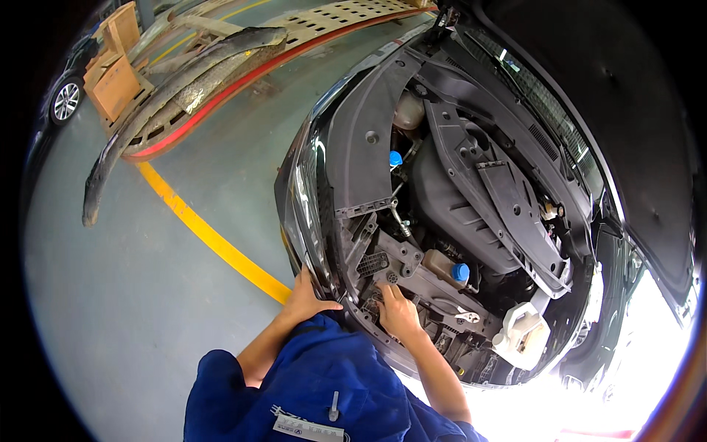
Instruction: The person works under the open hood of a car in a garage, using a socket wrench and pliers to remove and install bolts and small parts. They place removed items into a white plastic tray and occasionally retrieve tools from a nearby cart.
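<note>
My left hand [300, 300] rests on the front edge of the car [313, 254], thumb stretched out along the top and fingers over the outer side. Inside the engine bay, my right hand [398, 315] reaches down with curled fingers beside a small round black part [392, 278]. Its fingertips are partly hidden, and what they hold cannot be made out. Just beyond it lies a grey plastic panel [423, 283]. A fluid reservoir [440, 265] with a blue cap [460, 272] sits to the right of that panel.
A silver-headed hand tool [468, 317] and a whitish plastic jug [524, 335] lie at the bay's right. The raised hood [626, 96] covers the upper right. On the floor at left are a red-edged platform [213, 103], a long dark bumper piece [158, 110] and cardboard boxes [116, 87].
</note>
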`<state>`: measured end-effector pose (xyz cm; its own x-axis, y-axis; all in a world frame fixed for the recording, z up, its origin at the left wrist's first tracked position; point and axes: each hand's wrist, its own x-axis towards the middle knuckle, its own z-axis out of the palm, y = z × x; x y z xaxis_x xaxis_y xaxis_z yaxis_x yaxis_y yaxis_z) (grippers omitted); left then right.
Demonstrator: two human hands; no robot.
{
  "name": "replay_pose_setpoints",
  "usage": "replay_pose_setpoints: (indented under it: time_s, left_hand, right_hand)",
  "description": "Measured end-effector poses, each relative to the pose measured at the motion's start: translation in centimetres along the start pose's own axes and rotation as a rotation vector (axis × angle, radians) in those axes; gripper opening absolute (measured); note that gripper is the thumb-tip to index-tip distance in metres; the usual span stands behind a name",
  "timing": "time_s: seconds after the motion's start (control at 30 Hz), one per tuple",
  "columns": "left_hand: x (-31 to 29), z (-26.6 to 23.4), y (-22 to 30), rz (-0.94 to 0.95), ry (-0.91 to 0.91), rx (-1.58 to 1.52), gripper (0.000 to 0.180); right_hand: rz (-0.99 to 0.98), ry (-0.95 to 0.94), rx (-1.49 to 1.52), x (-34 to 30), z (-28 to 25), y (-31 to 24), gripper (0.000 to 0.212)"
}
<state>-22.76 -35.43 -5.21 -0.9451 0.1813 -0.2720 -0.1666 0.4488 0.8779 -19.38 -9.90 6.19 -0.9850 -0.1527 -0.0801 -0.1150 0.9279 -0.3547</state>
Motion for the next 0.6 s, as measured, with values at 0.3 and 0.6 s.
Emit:
replay_pose_setpoints:
  time_s: [0.3,0.6]
  left_hand:
    - [7.8,-4.1,6.2,0.556,0.619,0.356,0.08]
    - [18.4,-5.4,11.9,0.536,0.677,0.486,0.065]
  right_hand:
    - [0.172,0.009,0.013,-0.1,2.3,0.0,0.047]
    - [0.347,-0.057,0.031,0.9,2.4,-1.1,0.048]
